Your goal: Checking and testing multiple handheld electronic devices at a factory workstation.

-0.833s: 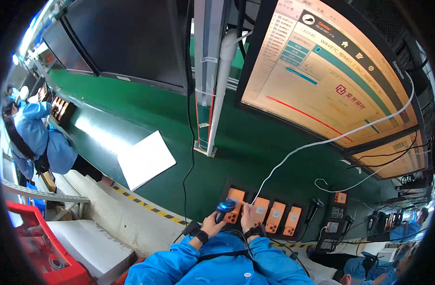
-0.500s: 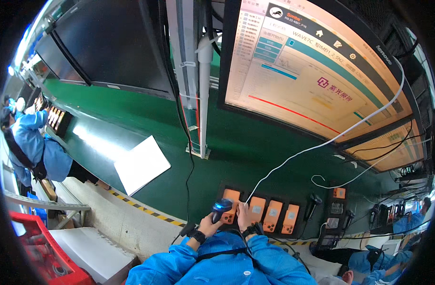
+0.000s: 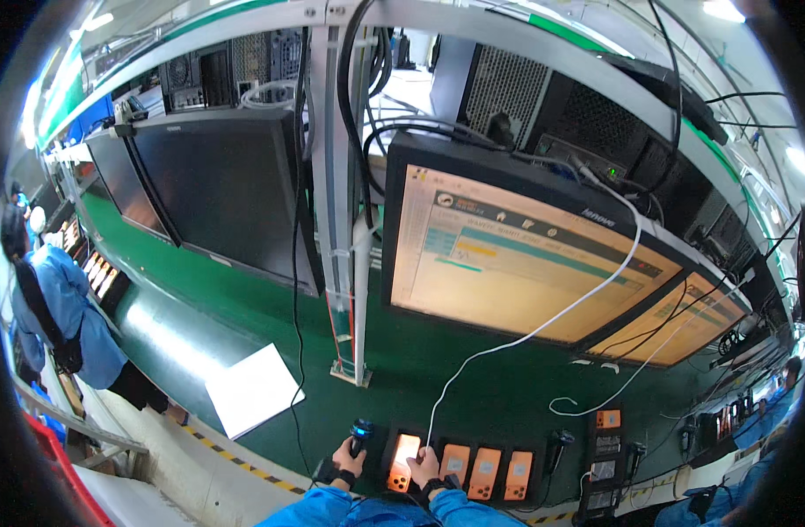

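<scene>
My left hand (image 3: 346, 458) is wrapped round the handle of a black handheld barcode scanner (image 3: 361, 429), whose head glows blue. Just right of it, an orange phone (image 3: 403, 464) lies in a black tray, a bright glare over its upper part. My right hand (image 3: 426, 464) is closed on the lower end of a white cable (image 3: 467, 360), with the fingers against that phone's right edge. Whether the plug sits in the phone is hidden. More orange phones lie in a row to the right, the nearest one (image 3: 455, 462) beside my right wrist.
A lit monitor (image 3: 508, 303) stands ahead on the green bench (image 3: 332, 408), a dark monitor (image 3: 227, 193) to its left. Between them rises a metal post (image 3: 339, 263). White sheets (image 3: 255, 391) lie left. Another scanner (image 3: 557, 450) stands right. A co-worker in blue (image 3: 68, 307) is far left.
My view has tilted up, showing computer cases above the monitors. The scanner has moved left, away from the phone. A dialog on the screen has gone, and the nearest phone looks brighter.
</scene>
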Demonstrator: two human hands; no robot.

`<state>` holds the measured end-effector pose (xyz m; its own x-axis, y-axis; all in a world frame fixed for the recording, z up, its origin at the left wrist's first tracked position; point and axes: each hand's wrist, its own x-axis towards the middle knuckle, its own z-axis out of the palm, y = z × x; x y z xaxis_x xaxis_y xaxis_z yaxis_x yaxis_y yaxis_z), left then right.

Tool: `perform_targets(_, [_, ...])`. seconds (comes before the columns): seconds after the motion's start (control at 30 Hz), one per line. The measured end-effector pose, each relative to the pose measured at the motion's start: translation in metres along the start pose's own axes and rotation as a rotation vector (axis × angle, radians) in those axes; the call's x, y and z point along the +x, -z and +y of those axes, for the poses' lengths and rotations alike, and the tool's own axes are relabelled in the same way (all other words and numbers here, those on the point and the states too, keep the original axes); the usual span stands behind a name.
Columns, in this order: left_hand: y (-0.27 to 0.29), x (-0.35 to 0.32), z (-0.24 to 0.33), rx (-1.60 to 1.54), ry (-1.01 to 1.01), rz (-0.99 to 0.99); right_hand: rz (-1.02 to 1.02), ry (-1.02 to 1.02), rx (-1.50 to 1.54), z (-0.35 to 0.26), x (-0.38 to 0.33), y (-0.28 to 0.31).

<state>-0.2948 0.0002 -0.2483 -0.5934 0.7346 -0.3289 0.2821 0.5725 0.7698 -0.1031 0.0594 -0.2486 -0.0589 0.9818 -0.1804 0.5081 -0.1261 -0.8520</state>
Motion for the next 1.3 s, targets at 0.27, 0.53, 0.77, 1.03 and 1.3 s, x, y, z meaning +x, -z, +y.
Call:
perform_targets(0.27, [-0.020, -0.042, 0.077, -0.286, -0.534, -0.135, -0.165, -0.127, 0.463, -0.004, -0.005, 0.031])
perform_targets(0.53, [-0.027, -0.050, 0.073, -0.457, -0.384, -0.432, -0.262, -0.101, 0.504, -0.047, -0.017, 0.068])
perform_targets(0.77, [-0.023, -0.065, 0.081, -0.444, -0.319, -0.494, -0.293, 0.040, 0.507, -0.073, -0.015, 0.083])
perform_targets(1.03, [-0.023, -0.070, 0.086, -0.465, -0.272, -0.494, -0.339, 0.279, 0.026, -0.090, -0.012, 0.096])
perform_targets(1.3, [-0.019, -0.073, 0.089, -0.417, -0.305, -0.470, -0.266, 0.315, -0.038, -0.091, -0.022, 0.089])
